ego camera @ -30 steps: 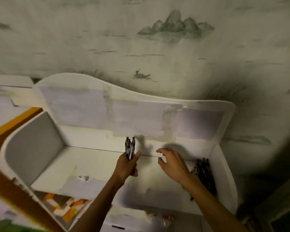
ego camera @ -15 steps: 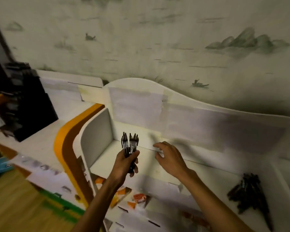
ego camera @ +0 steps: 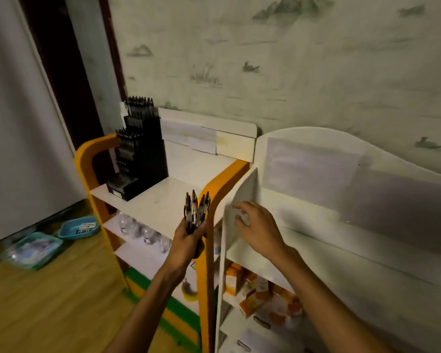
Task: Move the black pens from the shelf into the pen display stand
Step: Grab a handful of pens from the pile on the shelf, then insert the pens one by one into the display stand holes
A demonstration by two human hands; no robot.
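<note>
A: Far left, there's your target: the pen stand [ego camera: 138,151], black and tiered, sitting on the top board of the orange shelf [ego camera: 161,200], rows already full of pens.

B: And the load?

A: Your left hand [ego camera: 189,240] has its grip pressed tight around a bundle of black pens [ego camera: 196,210], tips up, hovering just beside the orange rail and well apart from the stand. Further right, your right hand [ego camera: 259,229] is spread and empty, fingers near the side panel of the white shelf [ego camera: 239,197].

B: What could go wrong?

A: I'd say the bundle is the risk. It fans at the top, so loosen that fist while you reach across and a pen could slide out to the floor. Pushing several into one slot could also jam them or tip the stand.

B: Changed from a moment ago?

A: Plenty. You've swung left: the stand now sits in full view, and the loose pile of pens on the white shelf has dropped out of sight. Same clenched hold, though.
</note>
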